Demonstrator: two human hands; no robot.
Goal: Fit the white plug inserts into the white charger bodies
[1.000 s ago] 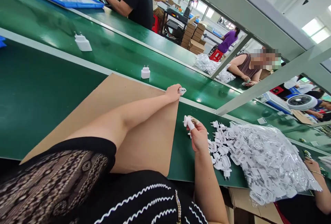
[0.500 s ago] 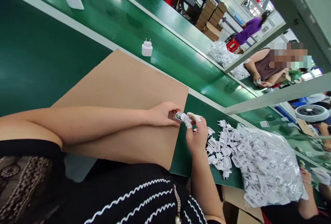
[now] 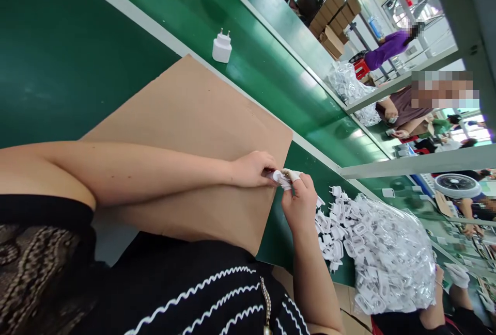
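My left hand (image 3: 251, 169) and my right hand (image 3: 300, 203) meet over the edge of a brown cardboard sheet (image 3: 186, 118). Both are closed on small white charger parts (image 3: 279, 177) pressed together between the fingertips. White tape wraps my right fingertips. A heap of loose white plug pieces (image 3: 333, 221) lies just right of my right hand, spilling from a clear plastic bag (image 3: 391, 257) full of the same pieces.
One finished white charger (image 3: 221, 47) stands on the green conveyor belt (image 3: 251, 56) beyond the cardboard. Other workers sit across the line near a second bag (image 3: 344, 82) and stacked cartons (image 3: 333, 20). Another person's hand (image 3: 457, 275) rests at the right. A fan (image 3: 457, 185) stands far right.
My left hand drew back from the belt's edge with a small white part and met my right hand; the two parts are now held together. The view tilted downward.
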